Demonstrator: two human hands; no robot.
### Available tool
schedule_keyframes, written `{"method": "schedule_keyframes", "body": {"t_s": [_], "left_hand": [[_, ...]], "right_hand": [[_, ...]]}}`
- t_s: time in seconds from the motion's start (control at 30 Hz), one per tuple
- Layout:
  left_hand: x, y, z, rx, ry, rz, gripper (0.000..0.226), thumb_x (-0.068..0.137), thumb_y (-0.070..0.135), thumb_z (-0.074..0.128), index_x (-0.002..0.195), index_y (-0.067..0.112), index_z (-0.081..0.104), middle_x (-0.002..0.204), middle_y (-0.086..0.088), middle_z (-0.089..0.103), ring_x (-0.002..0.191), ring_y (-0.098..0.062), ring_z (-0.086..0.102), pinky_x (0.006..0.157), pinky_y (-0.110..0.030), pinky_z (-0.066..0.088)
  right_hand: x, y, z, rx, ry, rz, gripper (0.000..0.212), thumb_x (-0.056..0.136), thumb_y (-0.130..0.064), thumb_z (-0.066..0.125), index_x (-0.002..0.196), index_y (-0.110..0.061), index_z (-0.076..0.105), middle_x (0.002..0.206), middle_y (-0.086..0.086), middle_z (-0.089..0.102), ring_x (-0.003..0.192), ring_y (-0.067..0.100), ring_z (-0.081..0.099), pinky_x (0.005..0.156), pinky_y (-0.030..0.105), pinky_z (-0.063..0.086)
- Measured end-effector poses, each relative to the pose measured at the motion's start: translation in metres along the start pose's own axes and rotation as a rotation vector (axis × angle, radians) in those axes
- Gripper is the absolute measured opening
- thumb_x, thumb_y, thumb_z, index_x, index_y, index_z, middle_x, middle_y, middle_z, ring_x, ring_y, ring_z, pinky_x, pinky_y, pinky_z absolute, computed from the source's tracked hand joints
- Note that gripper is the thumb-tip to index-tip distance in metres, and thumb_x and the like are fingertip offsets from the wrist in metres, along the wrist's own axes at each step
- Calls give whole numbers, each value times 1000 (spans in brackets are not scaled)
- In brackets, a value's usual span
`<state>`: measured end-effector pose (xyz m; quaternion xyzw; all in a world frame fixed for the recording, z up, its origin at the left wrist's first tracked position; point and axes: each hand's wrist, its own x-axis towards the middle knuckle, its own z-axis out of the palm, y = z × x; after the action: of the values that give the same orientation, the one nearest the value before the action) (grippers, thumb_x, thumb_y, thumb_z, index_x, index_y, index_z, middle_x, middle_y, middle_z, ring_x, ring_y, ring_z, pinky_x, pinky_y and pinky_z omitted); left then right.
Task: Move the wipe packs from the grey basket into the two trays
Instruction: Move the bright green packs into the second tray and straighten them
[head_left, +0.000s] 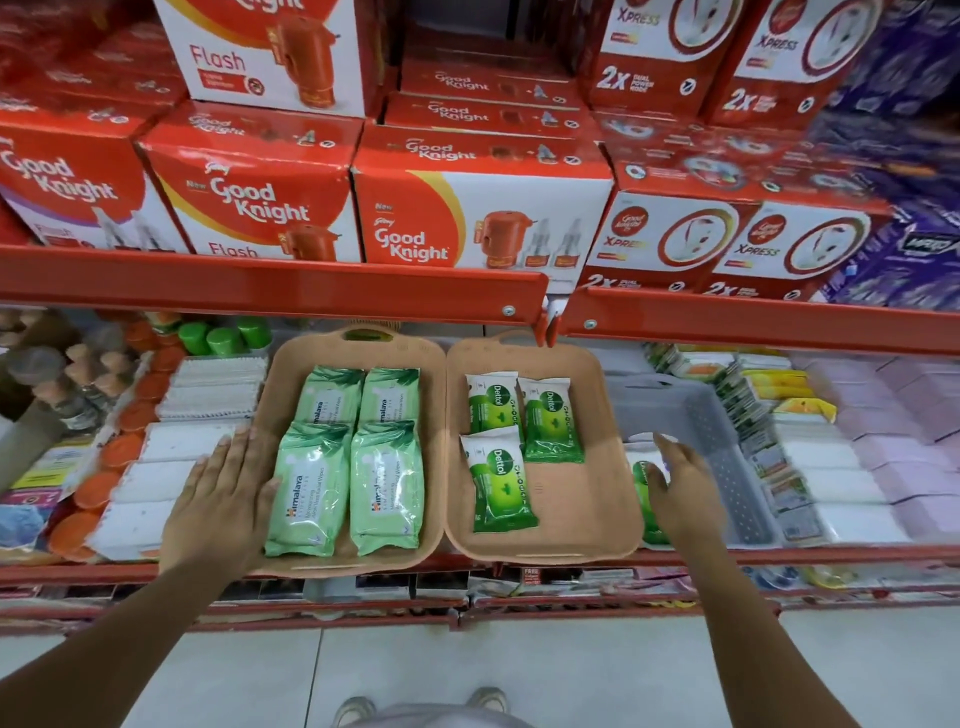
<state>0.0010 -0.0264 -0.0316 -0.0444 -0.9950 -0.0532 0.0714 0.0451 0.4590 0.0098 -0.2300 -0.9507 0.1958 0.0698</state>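
Observation:
Two tan trays sit side by side on the shelf. The left tray (280, 384) holds several pale green Himalaya wipe packs (387, 483). The right tray (587, 519) holds three dark green Dettol wipe packs (501, 488). The grey basket (727, 447) stands right of the trays, with a green Dettol pack (643, 478) inside it. My left hand (223, 499) rests flat on the left tray's near-left edge, fingers spread, thumb touching a Himalaya pack. My right hand (680, 493) reaches into the basket over the green pack; its grip is hidden.
White packs (171, 457) and orange-capped bottles (119, 452) lie left of the trays. Stacked sachets and pink packs (883, 452) lie right of the basket. A red shelf rail (270, 286) with Good Knight boxes (467, 208) overhangs the back. The floor is below.

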Motion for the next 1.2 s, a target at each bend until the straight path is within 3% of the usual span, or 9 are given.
{"method": "schedule_keyframes", "body": {"t_s": [0.17,0.27,0.53,0.77,0.87,1.03,1.1,1.2], "left_hand": [[1,-3,1,18,-45,-11,68,92,48,13,145,5,17,151,-15,23,140,-27,19,110,-20,-15],[2,-2,1,19,-54,-11,68,92,48,14,145,6,17,152,-14,22,140,-27,19,110,-20,-14],[2,-1,-2,13,-52,-16,68,91,49,13,146,9,15,151,-16,24,139,-30,21,108,-17,-16],[1,1,-5,2,-58,-1,68,91,47,15,145,7,15,150,-19,25,138,-32,22,108,-17,-16],[1,0,-4,9,-58,0,68,91,48,14,145,7,16,150,-19,25,138,-32,22,108,-17,-16],[1,2,-5,14,-55,-15,68,92,47,15,145,6,21,150,-17,26,138,-31,23,108,-18,-15],[2,1,-4,17,-57,-20,67,92,48,14,145,7,20,151,-16,25,139,-30,22,108,-18,-15],[1,1,-4,20,-61,-21,67,92,47,14,145,6,18,151,-15,23,139,-29,21,108,-19,-16]], "right_hand": [[12,30,14,-107,-376,0,49,96,-23,46,145,-20,37,156,13,27,137,33,36,109,42,33],[12,34,19,-95,-437,8,47,98,-26,41,145,-23,37,159,6,21,138,29,36,111,41,32],[20,46,11,-142,-397,92,62,93,-44,49,147,-22,30,159,5,21,137,31,38,105,42,38],[26,42,12,-188,-380,118,56,92,-28,52,145,-17,34,157,8,26,128,35,47,102,43,43],[22,33,8,-213,-266,63,49,94,-21,45,142,-12,38,147,14,42,117,38,54,93,45,48],[7,-2,-7,-159,-8,-78,45,95,-21,40,138,-9,44,147,16,43,110,42,56,79,47,54],[-4,-27,-10,-91,68,-148,46,95,-24,40,138,-9,46,146,16,44,115,43,53,84,47,52],[-21,-65,-4,-56,24,-177,46,97,-26,39,142,-15,42,149,13,41,125,38,45,96,46,46]]}}
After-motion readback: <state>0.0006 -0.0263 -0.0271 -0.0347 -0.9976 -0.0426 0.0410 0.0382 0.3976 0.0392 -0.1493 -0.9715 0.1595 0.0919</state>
